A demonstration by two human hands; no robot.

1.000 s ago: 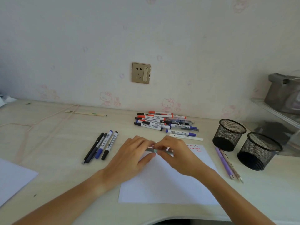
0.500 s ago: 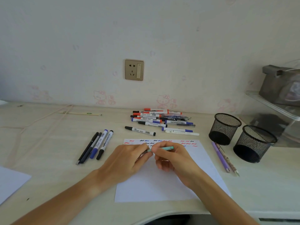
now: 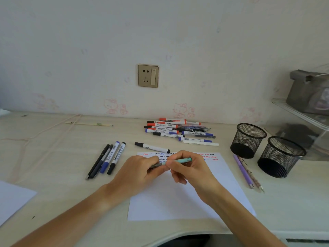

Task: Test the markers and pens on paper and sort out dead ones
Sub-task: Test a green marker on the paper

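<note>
Both hands hold a teal pen (image 3: 179, 160) level above the white test paper (image 3: 179, 198). My right hand (image 3: 188, 171) grips the teal barrel; my left hand (image 3: 140, 172) pinches its darker left end. Red, blue and black squiggles line the paper's top edge. A pile of markers and pens (image 3: 178, 131) lies behind the paper. One black-capped marker (image 3: 152, 147) lies alone just above the sheet. Several pens and markers (image 3: 106, 160) lie in a row to the left. Two pens (image 3: 248, 172) lie right of the paper.
Two black mesh pen cups (image 3: 248, 139) (image 3: 281, 155) stand at the right, before a clear shelf (image 3: 300, 118) holding a grey bag. Another white sheet (image 3: 12, 198) lies at the left edge. A wall socket (image 3: 148, 75) sits above the desk; a wooden stick (image 3: 89, 123) lies far left.
The hands have lifted slightly off the paper's top, and the teal pen's barrel now shows further out of my right hand. The row of squiggles has come into view.
</note>
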